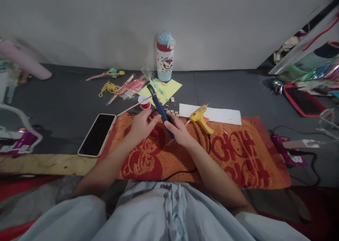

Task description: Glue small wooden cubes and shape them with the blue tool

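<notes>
My right hand (180,130) is closed around the handle of a dark blue hand tool (159,106). The tool points up and away from me, and its black head is curved; its exact kind is unclear. My left hand (143,125) is beside it with the fingers curled, its thumb tip close to the tool's left side. What those fingers hold, if anything, is hidden. A thin wooden stick (129,108) slants from beside the phone up toward the tool. Small cut wood pieces (172,112) lie just beyond my right hand. Under both hands spreads an orange and red towel (180,163).
A yellow glue gun (200,118) rests on the towel by a white strip (225,114). Nearby are a phone (97,135), a red thread spool (144,102), yellow paper (173,87), a bottle (165,59), packaged sticks (132,87) and yellow string (109,88). A dark cord (182,171) crosses the towel.
</notes>
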### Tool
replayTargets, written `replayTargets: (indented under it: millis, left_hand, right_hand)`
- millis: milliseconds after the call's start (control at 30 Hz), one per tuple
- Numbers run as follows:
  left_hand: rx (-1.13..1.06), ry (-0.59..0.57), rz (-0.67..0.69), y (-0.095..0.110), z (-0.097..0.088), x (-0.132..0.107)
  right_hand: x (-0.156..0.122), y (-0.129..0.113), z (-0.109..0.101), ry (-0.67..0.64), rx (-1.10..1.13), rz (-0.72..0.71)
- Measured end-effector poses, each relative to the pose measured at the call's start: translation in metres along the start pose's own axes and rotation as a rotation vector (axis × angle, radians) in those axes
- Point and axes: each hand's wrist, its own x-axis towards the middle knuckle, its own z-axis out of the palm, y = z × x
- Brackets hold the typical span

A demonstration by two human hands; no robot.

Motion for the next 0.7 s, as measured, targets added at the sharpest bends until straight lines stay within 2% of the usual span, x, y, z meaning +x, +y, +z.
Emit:
replayTargets:
  millis: [100,200,533,700]
  left_hand:
    - [-0.39,-0.119,-0.041,-0.002,0.013,0.0]
    - [-0.581,-0.123,-0.099,0.0,0.019,0.0]
    - [-0.657,-0.068,-0.109,0.009,0.018,-0.005]
    - [-0.656,0.022,-0.129,0.007,0.024,-0.008]
  right_hand:
    - [-0.001,-0.001,0.007,-0.026,0.02,-0.018]
    - [-0.001,-0.001,0.01,-0.033,0.005,-0.047]
    - [-0.003,0.0,0.013,-0.021,-0.069,-0.081]
    - [-0.003,-0.001,0.016,0.033,-0.107,-0.054]
